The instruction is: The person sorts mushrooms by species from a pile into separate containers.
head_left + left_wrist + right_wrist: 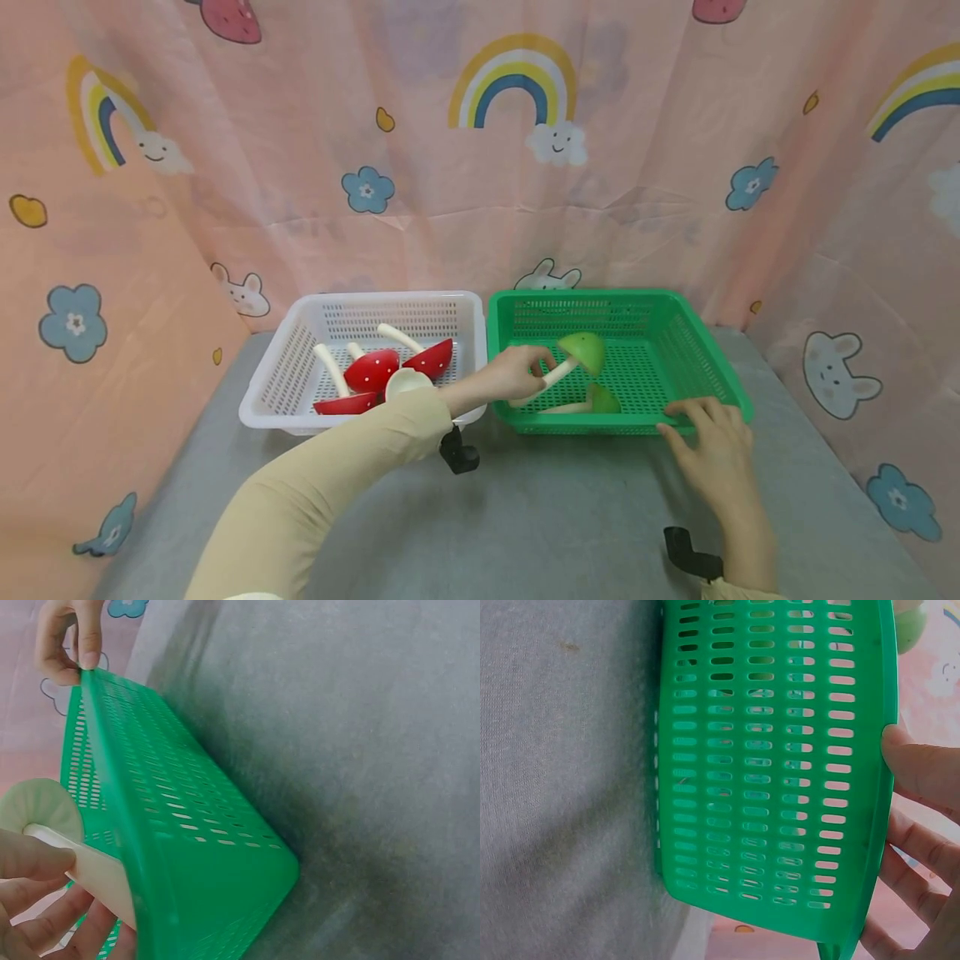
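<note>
My left hand (517, 372) pinches the pale stem of a green-capped toy mushroom (583, 352), held over the left part of a green basket (705, 350). In the left wrist view the pale underside of its cap (45, 810) shows, with the thumb and fingertips on the stem. Below it, a second green toy mushroom (604, 400) lies on the basket floor near the front wall. My right hand (712, 454) grips the rim at the basket's near right corner, fingers over the edge; the right wrist view shows the thumb (922, 761) against the rim.
Left of the green basket stands a white basket (251, 408) with several red, white-dotted toy mushrooms (371, 369) and a round cream piece (407, 382), partly behind my left sleeve. Both stand on a grey tabletop (525, 517). A pink printed curtain (420, 250) hangs behind.
</note>
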`<action>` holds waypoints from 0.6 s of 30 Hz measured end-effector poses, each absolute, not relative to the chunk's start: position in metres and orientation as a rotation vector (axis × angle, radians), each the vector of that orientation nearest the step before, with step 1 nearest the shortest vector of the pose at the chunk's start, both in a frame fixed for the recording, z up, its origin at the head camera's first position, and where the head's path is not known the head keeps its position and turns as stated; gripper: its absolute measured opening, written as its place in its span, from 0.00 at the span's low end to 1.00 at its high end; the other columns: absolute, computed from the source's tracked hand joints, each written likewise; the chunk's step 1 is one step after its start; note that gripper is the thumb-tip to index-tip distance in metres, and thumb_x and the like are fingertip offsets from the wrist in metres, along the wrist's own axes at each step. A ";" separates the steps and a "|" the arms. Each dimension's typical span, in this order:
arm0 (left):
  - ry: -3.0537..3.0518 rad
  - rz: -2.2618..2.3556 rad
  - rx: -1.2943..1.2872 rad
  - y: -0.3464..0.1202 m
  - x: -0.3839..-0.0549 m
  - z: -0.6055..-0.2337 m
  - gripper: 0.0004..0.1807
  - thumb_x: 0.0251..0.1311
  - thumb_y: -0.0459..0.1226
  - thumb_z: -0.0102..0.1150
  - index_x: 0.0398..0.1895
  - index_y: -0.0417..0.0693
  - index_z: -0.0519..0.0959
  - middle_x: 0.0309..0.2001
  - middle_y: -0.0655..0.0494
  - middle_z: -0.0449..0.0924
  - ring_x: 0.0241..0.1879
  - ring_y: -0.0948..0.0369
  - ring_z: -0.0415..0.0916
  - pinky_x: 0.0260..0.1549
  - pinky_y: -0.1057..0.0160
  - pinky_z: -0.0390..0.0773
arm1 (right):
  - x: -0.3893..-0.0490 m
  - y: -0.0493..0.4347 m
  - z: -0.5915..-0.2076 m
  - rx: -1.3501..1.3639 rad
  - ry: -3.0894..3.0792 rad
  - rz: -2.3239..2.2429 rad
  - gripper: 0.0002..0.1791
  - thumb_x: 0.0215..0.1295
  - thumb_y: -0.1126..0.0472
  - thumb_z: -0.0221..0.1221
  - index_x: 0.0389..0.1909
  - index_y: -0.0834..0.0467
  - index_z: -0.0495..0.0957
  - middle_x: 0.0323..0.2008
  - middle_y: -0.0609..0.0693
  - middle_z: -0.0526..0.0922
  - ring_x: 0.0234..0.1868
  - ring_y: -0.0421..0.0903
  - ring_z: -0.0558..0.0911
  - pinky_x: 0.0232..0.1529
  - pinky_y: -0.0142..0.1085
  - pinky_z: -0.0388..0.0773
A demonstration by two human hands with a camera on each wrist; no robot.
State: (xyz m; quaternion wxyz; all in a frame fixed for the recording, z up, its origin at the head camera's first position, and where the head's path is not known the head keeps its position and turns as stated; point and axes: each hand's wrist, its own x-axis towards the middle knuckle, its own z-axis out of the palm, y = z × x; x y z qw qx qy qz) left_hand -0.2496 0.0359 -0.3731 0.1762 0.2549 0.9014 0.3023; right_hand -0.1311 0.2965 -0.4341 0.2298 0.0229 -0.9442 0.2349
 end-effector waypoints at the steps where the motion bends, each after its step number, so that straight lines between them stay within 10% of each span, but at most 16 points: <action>1: 2.554 0.849 0.703 0.038 -0.250 -0.374 0.15 0.62 0.32 0.57 0.53 0.48 0.78 0.45 0.47 0.83 0.42 0.57 0.80 0.32 0.67 0.79 | -0.131 0.297 -0.434 0.065 -2.596 0.647 0.14 0.55 0.65 0.67 0.43 0.58 0.78 0.45 0.61 0.74 0.50 0.64 0.66 0.47 0.62 0.58; 18: 2.557 0.674 0.566 0.064 -0.250 -0.393 0.16 0.63 0.29 0.52 0.54 0.44 0.76 0.44 0.48 0.81 0.22 0.63 0.64 0.19 0.69 0.67 | -0.131 0.296 -0.433 0.064 -2.599 0.645 0.14 0.55 0.64 0.67 0.43 0.59 0.78 0.45 0.62 0.75 0.50 0.64 0.66 0.48 0.62 0.58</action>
